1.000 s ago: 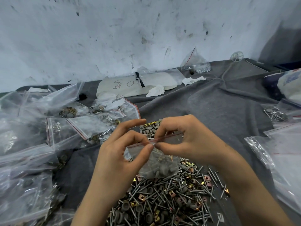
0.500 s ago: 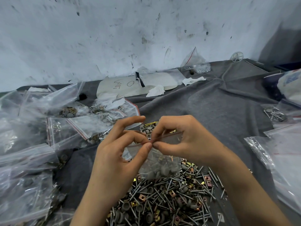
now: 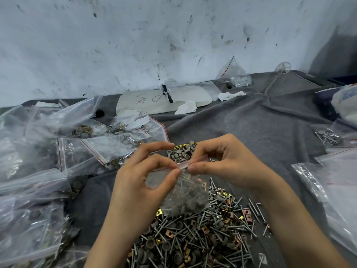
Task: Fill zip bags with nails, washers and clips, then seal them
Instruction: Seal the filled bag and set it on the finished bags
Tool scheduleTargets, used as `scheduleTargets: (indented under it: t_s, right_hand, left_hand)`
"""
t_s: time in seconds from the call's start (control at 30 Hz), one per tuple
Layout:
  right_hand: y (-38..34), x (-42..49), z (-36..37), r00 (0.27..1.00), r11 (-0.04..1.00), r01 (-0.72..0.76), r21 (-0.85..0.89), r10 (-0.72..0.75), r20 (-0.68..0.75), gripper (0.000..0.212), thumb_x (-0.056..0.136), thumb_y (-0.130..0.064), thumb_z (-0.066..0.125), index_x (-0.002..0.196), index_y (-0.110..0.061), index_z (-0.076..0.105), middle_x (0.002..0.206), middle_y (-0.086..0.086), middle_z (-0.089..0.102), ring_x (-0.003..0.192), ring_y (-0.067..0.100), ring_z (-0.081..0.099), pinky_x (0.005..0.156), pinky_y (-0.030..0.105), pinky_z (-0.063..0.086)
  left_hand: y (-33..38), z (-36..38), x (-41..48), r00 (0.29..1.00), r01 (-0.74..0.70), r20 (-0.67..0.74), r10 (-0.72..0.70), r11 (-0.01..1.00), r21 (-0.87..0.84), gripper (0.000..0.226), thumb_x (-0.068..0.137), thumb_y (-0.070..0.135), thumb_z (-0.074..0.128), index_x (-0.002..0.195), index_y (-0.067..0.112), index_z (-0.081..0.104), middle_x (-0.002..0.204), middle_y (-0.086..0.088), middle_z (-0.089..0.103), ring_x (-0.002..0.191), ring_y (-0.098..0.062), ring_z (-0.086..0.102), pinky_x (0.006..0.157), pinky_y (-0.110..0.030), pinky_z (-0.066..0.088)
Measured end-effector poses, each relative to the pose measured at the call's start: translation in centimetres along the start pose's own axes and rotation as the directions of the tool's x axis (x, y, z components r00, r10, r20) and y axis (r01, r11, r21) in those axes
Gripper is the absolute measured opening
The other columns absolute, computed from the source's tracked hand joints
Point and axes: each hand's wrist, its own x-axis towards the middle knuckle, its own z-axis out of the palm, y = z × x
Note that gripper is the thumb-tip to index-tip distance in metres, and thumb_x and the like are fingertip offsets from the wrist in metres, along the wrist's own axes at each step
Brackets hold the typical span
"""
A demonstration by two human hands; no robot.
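Observation:
A small clear zip bag [image 3: 185,196] with a red line along its top hangs between my hands, holding grey washers, nails and brass clips. My left hand [image 3: 139,182] pinches the zip strip with thumb and fingers at its left part. My right hand [image 3: 228,163] pinches the same strip just to the right, thumb tip close to my left thumb. Below the bag lies a loose heap of nails, washers and clips [image 3: 199,236] on the grey cloth. A smaller pile of grey washers [image 3: 181,151] sits just behind my fingers.
Several filled zip bags [image 3: 81,147] are stacked at the left. More clear bags [image 3: 332,186] lie at the right edge. A white foam pad [image 3: 160,99] and a bag of small screws [image 3: 233,76] lie by the stained wall. Grey cloth [image 3: 251,122] covers the table.
Both hands have stayed pinching the bag's top; the pinch points have shifted slightly along the strip, and the bag hangs a little lower over the heap.

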Motion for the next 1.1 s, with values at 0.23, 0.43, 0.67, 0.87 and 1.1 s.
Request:
scheduleTargets:
  t_s: [0.23, 0.43, 0.67, 0.87, 1.1]
  right_hand:
    - [0.1, -0.1, -0.7, 1.0, 0.99, -0.022, 0.137, 0.023, -0.006, 0.01, 0.064, -0.013, 0.074, 0.073, -0.011, 0.069, 0.073, -0.001, 0.069, 0.072, 0.009, 0.062, 0.069, 0.018, 0.05]
    - [0.5, 0.0, -1.2, 1.0, 0.986, -0.023, 0.166, 0.025, -0.007, 0.011, 0.065, -0.012, 0.073, 0.074, -0.006, 0.068, 0.076, 0.001, 0.071, 0.076, 0.012, 0.064, 0.073, 0.019, 0.052]
    - [0.3, -0.1, -0.9, 1.0, 0.988, -0.002, 0.155, 0.004, -0.018, 0.011, 0.069, -0.011, 0.071, 0.074, -0.005, 0.066, 0.076, 0.001, 0.068, 0.075, 0.012, 0.063, 0.07, 0.018, 0.05]
    - [0.2, 0.0, -0.6, 1.0, 0.998, -0.019, 0.06, 0.018, 0.022, 0.008, 0.078, -0.004, 0.071, 0.077, -0.012, 0.068, 0.075, 0.0, 0.066, 0.075, 0.012, 0.06, 0.073, 0.022, 0.049]
    - [0.0, 0.0, -0.3, 1.0, 0.999, -0.004, 0.034, 0.004, 0.006, 0.012, 0.08, 0.0, 0.071, 0.076, -0.011, 0.068, 0.073, 0.002, 0.065, 0.073, 0.013, 0.058, 0.071, 0.026, 0.047]
  left_hand:
    - [0.3, -0.1, 0.0, 0.999, 0.054, 0.002, -0.054, 0.995, -0.085, 0.015, 0.077, 0.041, 0.061, 0.074, 0.026, 0.066, 0.114, 0.02, 0.062, 0.106, 0.001, 0.06, 0.082, -0.004, 0.04]
    - [0.1, -0.3, -0.1, 0.996, 0.092, -0.009, -0.094, 0.991, -0.092, 0.014, 0.075, 0.043, 0.061, 0.071, 0.029, 0.064, 0.113, 0.02, 0.062, 0.102, -0.001, 0.061, 0.081, -0.005, 0.039]
    - [-0.1, -0.2, 0.0, 0.99, 0.138, 0.029, -0.136, 0.982, -0.128, 0.017, 0.073, 0.044, 0.061, 0.071, 0.027, 0.064, 0.107, 0.018, 0.064, 0.103, -0.005, 0.063, 0.082, -0.008, 0.041]
    - [-0.1, -0.2, 0.0, 0.99, 0.143, 0.03, -0.14, 0.985, -0.101, 0.018, 0.073, 0.045, 0.06, 0.071, 0.028, 0.064, 0.106, 0.018, 0.064, 0.099, -0.008, 0.065, 0.083, -0.016, 0.046]
    - [-0.2, 0.0, 0.0, 0.99, 0.139, 0.04, -0.136, 0.985, -0.103, 0.014, 0.074, 0.04, 0.064, 0.073, 0.026, 0.065, 0.104, 0.018, 0.065, 0.094, -0.006, 0.066, 0.081, -0.014, 0.047]
